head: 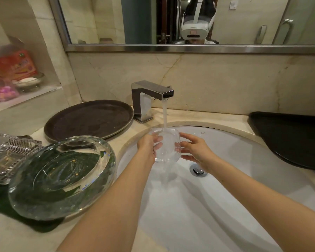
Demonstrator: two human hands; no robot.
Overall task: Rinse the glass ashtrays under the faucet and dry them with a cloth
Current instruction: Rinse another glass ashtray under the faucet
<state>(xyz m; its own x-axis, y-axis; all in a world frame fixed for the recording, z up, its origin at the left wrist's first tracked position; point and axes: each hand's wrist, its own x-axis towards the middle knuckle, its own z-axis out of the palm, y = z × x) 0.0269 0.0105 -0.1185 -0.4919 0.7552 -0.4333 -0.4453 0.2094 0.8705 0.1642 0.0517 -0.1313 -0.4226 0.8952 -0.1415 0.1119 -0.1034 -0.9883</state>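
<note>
A clear octagonal glass ashtray (pixel 168 142) is held tilted over the white sink (pixel 235 142), under the water running from the chrome faucet (pixel 151 93). My left hand (pixel 149 146) grips its left edge, fingers showing through the glass. My right hand (pixel 195 151) holds its right edge with thumb and fingers. On the counter to the left, a large round glass ashtray (pixel 62 177) leans on a dark green cloth (pixel 0 199). A square cut-glass ashtray (pixel 9 155) sits behind it.
A round brown tray (pixel 89 119) lies on the counter left of the faucet. A black tray (pixel 291 135) sits at the right of the sink. A wall niche at far left holds a soap dish (pixel 28 81) and colourful packets. The drain (pixel 197 170) is below my right hand.
</note>
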